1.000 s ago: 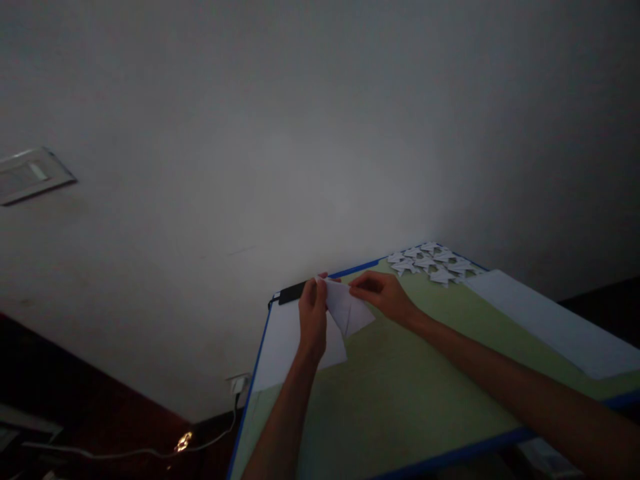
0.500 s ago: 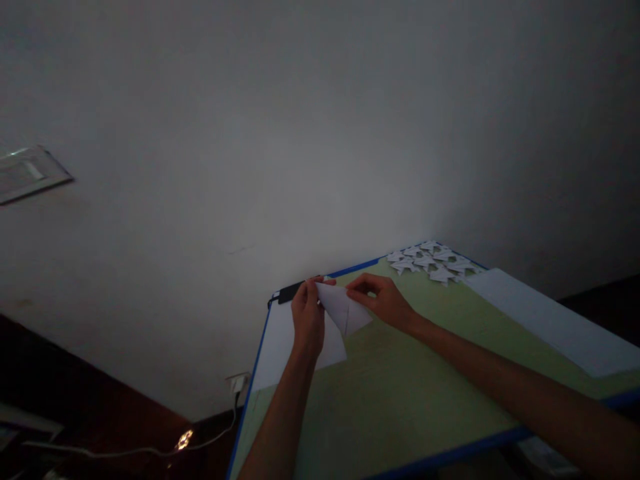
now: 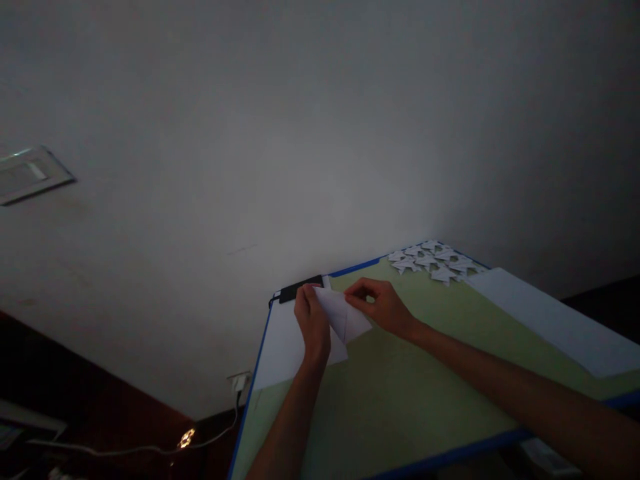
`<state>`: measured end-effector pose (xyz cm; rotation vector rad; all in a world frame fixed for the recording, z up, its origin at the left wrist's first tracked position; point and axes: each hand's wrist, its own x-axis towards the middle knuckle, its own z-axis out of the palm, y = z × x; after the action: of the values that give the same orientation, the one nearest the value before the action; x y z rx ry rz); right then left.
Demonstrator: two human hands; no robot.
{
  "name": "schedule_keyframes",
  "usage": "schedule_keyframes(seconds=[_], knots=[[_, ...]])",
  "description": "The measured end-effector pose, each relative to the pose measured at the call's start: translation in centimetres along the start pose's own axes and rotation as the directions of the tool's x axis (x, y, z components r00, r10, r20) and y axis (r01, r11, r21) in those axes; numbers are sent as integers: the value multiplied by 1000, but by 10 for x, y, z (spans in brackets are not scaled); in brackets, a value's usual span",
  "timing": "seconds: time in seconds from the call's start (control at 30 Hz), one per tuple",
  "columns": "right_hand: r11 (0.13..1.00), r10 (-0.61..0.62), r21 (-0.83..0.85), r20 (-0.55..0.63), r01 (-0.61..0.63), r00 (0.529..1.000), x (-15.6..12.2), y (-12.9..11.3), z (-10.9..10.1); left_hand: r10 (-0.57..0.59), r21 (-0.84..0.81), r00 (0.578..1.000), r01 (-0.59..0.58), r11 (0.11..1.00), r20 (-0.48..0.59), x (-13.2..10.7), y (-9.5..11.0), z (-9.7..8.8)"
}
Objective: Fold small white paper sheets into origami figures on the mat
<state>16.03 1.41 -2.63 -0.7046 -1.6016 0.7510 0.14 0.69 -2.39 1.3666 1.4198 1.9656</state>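
Dim wall (image 3: pixel 280 147) rises behind the tabletop (image 3: pixel 420 387), where I hold a folded paper (image 3: pixel 357 324) above the far left part. My left grip (image 3: pixel 313 320) pinches its left end, some fingers hidden from me; my right grip (image 3: pixel 386 307) pinches its upper edge between thumb and forefinger.

Beneath the left grip lies a white sheet (image 3: pixel 277 357), partly covered by hand and paper; whether the paper touches it, I cannot tell. Just beyond my left fingers, a black case (image 3: pixel 290 294) sits along the back edge. Small white folded shapes (image 3: pixel 442 274) crowd the far right corner, well apart from my work, and next to them a long white stack (image 3: pixel 555 323) runs down the right side.

Pale green, with blue edging, the surface stands by a wall socket (image 3: pixel 239 383) with a white plug and cord (image 3: pixel 223 435). Higher up, at left, hangs a pale plate (image 3: pixel 33 177).
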Motion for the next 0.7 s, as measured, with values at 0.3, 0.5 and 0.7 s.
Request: schedule_keyframes(seconds=[0.3, 0.5, 0.7], knots=[[999, -38, -27, 27, 39, 999, -5, -4, 5, 103, 175, 985, -78, 981, -137, -3, 6, -2], [996, -53, -72, 10, 54, 999, -6, -7, 5, 113, 157, 987, -95, 983, -113, 0, 1, -2], [990, -81, -118, -73, 72, 994, -6, -6, 7, -34, 75, 997, 39, 996, -68, -6, -5, 4]])
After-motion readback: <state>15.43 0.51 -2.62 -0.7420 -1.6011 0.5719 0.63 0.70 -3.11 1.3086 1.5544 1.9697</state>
